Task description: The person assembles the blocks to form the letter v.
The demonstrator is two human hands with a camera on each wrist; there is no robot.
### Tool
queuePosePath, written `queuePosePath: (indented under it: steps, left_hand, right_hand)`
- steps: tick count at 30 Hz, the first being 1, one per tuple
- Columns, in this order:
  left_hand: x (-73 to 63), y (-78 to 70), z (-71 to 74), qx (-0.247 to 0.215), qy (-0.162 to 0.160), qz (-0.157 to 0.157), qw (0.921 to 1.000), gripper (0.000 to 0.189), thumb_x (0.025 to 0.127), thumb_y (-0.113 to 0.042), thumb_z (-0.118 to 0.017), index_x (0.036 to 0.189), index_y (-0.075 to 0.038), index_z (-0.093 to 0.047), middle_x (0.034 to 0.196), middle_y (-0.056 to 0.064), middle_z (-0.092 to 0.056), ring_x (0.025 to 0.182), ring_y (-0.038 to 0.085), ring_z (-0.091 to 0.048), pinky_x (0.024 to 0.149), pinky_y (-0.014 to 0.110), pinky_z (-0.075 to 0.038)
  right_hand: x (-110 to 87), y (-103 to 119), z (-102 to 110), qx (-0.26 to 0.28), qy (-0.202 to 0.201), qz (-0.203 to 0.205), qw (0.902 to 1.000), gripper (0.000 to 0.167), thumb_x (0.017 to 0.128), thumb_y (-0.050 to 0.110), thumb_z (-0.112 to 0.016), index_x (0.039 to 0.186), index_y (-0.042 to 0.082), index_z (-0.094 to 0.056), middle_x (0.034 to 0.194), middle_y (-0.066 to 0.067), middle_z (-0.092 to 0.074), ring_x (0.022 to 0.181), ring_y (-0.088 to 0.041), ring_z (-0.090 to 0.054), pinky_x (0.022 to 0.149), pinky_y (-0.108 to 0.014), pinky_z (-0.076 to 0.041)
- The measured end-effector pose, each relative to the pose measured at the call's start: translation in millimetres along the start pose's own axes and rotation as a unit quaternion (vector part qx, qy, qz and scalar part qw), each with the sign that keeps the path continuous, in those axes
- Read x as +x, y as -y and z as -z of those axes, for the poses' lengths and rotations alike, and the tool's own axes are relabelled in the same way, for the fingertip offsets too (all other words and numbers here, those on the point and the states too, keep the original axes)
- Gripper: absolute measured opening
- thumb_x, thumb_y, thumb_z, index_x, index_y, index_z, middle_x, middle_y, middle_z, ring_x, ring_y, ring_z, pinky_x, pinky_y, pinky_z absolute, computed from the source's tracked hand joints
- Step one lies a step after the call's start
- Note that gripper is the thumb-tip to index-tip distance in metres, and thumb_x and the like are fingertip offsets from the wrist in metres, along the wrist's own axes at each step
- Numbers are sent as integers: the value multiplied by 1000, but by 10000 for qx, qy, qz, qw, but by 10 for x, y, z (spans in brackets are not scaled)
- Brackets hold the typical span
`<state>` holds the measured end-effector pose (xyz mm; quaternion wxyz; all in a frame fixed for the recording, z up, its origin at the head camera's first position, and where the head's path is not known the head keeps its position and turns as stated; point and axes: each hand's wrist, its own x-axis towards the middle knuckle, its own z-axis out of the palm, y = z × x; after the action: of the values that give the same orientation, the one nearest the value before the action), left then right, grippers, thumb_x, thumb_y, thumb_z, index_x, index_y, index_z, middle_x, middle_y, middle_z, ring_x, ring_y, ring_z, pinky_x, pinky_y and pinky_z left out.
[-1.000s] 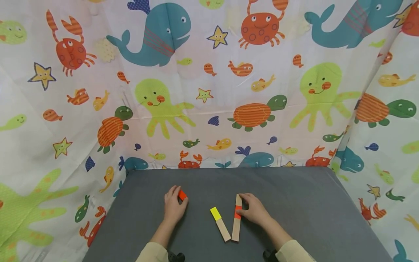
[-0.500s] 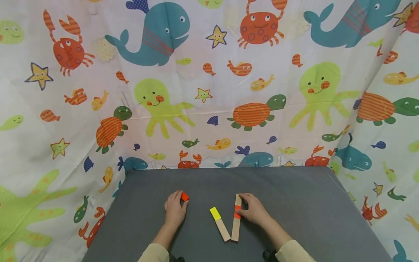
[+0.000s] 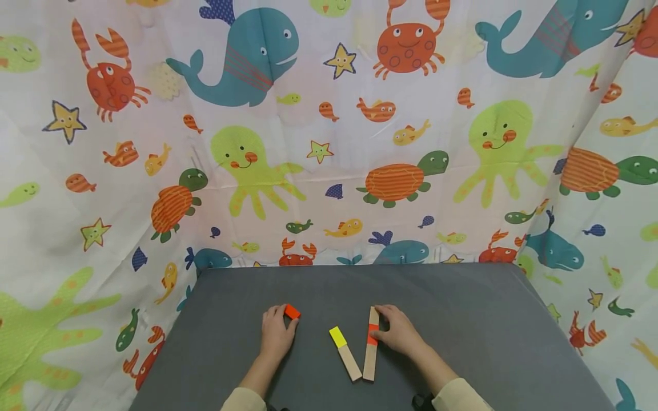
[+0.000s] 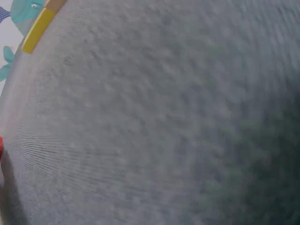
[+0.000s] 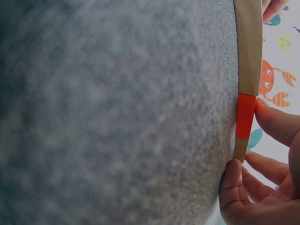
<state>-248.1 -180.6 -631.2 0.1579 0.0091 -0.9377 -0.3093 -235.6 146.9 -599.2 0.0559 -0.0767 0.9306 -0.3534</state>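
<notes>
My left hand (image 3: pixel 276 334) holds a small orange-red block (image 3: pixel 292 311) between thumb and fingertips, low over the grey table at left. Only a sliver of red shows at the edge of the left wrist view. On the right, my right hand (image 3: pixel 401 330) grips a straight row: a long plain wooden block (image 3: pixel 369 362), an orange-red block (image 5: pixel 246 116) and a plain wooden piece (image 3: pixel 374 315) at the far end. Its thumb touches the row's side by the orange-red block; fingertips curl at the far end.
Between the hands, a yellow block (image 3: pixel 337 337) meets a plain wooden block (image 3: pixel 350 363) end to end, slanting toward the right-hand row. Their near ends almost touch. A sea-animal curtain (image 3: pixel 319 80) hangs behind the grey table (image 3: pixel 452 308) and at both sides.
My left hand has come slightly nearer and rightward with the orange-red block, which has turned and shows more past the fingers. The right hand and both rows stay in place.
</notes>
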Motion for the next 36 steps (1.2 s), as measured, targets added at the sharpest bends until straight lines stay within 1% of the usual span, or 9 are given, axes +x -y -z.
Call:
queuePosePath:
  steps: [6, 10, 13, 15, 16, 20, 26, 33, 36]
  left_hand:
    - [1, -9, 18, -513, 70, 26, 9987, 47, 81, -21, -86, 121, -1, -70, 117, 16, -66, 109, 35, -62, 97, 52, -49]
    - [5, -53, 32, -911, 229, 313, 9951, 48, 80, -21, -87, 122, -4, -71, 114, 12, -67, 99, 26, -64, 89, 46, -54]
    - [14, -98, 41, -1025, 397, 504, 9927, 50, 79, -21, -87, 124, -4, -70, 112, 9, -66, 94, 20, -63, 84, 41, -54]
    - [18, -134, 52, -1090, 475, 550, 9914, 52, 79, -21, -87, 125, -4, -70, 112, 9, -66, 94, 19, -62, 85, 40, -54]
    - [19, -154, 58, -1121, 501, 523, 9911, 52, 78, -20, -87, 125, -3, -70, 112, 9, -66, 95, 19, -62, 86, 40, -55]
    - [19, -242, 82, -1318, 502, 517, 9886, 50, 77, -20, -87, 123, -5, -71, 111, 9, -66, 95, 20, -63, 87, 41, -55]
    - [22, -334, 114, -1453, 572, 519, 9864, 47, 78, -21, -87, 121, -8, -72, 107, 5, -65, 93, 18, -62, 87, 40, -55]
    - [40, -407, 105, -1313, 637, 514, 9880, 48, 78, -24, -88, 121, -11, -72, 106, 2, -64, 93, 15, -60, 87, 37, -54]
    - [38, -460, 100, -1354, 728, 419, 9872, 48, 78, -25, -88, 122, -12, -72, 107, 2, -64, 94, 15, -60, 87, 38, -54]
  right_hand:
    - [3, 1, -2, -25, -4, 5, 10000, 65, 84, 24, -83, 141, 7, -57, 143, -18, -53, 116, -33, -60, 99, -55, -49]
    - [-6, 5, 10, -1, -9, 6, 10000, 65, 84, 24, -83, 141, 6, -57, 143, -18, -53, 116, -33, -60, 99, -56, -49]
    - [-9, 6, 12, 11, -9, 6, 10000, 66, 84, 24, -83, 141, 5, -57, 143, -18, -53, 116, -33, -60, 99, -56, -49]
    - [-8, 3, 8, 1, -7, 3, 10000, 66, 84, 24, -83, 141, 5, -57, 143, -18, -53, 116, -33, -60, 99, -56, -49]
    - [-7, 0, 7, 5, -7, -1, 10000, 66, 84, 25, -83, 142, 5, -57, 143, -18, -53, 116, -33, -60, 99, -55, -49]
    - [-2, -13, 9, 25, 1, 12, 10000, 66, 84, 25, -83, 142, 5, -56, 144, -19, -52, 116, -34, -60, 99, -56, -49]
    - [-7, -15, 4, 16, 1, -23, 10000, 66, 84, 25, -83, 141, 6, -57, 143, -18, -53, 117, -33, -60, 100, -55, -49]
    - [0, -18, 8, -26, 18, -38, 10000, 67, 83, 26, -84, 141, 6, -57, 143, -17, -54, 115, -32, -61, 99, -55, -49]
    - [3, -17, 4, -29, 26, -60, 10000, 67, 83, 27, -84, 141, 7, -57, 143, -17, -53, 116, -32, -60, 99, -55, -49]
